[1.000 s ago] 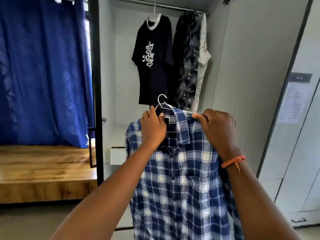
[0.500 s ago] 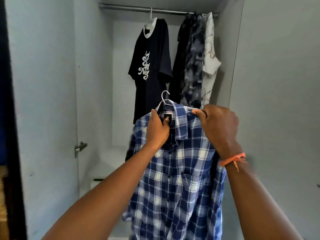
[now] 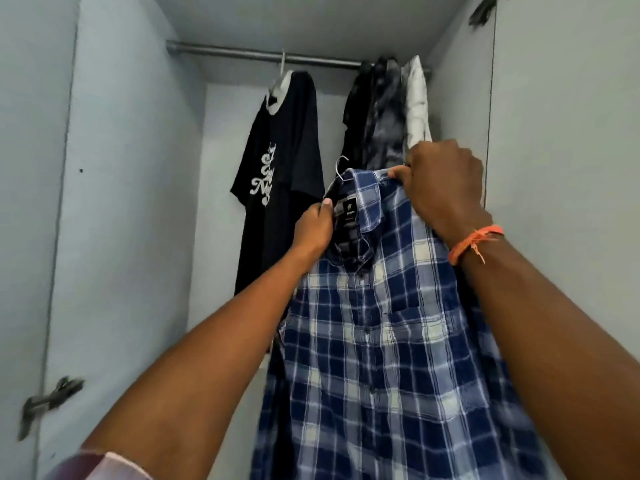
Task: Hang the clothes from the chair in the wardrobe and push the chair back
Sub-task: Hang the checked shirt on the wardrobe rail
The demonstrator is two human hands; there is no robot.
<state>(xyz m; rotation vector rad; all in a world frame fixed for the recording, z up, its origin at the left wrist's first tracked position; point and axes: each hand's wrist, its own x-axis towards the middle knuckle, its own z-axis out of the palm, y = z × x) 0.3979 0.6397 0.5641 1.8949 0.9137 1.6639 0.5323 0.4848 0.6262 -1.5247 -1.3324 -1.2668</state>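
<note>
- Inside the open wardrobe (image 3: 138,202): pale grey panels on both sides, back and top; door hinge (image 3: 48,403) low on the left edge, another hinge (image 3: 485,10) at top right, both blurred.
- Metal hanging rail (image 3: 225,51) runs across just under the top panel.
- On the rail, left: black T-shirt (image 3: 287,161) on a white hanger, pale collar trim. White script print on the chest, too skewed to read.
- On the rail, right: bunched dark patterned garments (image 3: 377,112) with a white garment (image 3: 417,105) against the right wall.
- Blue-and-white plaid shirt (image 3: 381,341) is held up in front of the hung clothes, below the rail and not on it. It sits on a wire hanger; hook (image 3: 341,168) sticks out above the collar.
- Dark label inside the collar (image 3: 348,214) has a small logo and text, too small to read.
- Left hand (image 3: 313,230): fingers pinch the shirt's collar edge beside the label.
- Right hand (image 3: 443,181): fingers curled round the shirt's shoulder at the hanger; orange string band (image 3: 474,242) on the wrist.
- Pink sleeve (image 3: 114,467) at bottom left.
</note>
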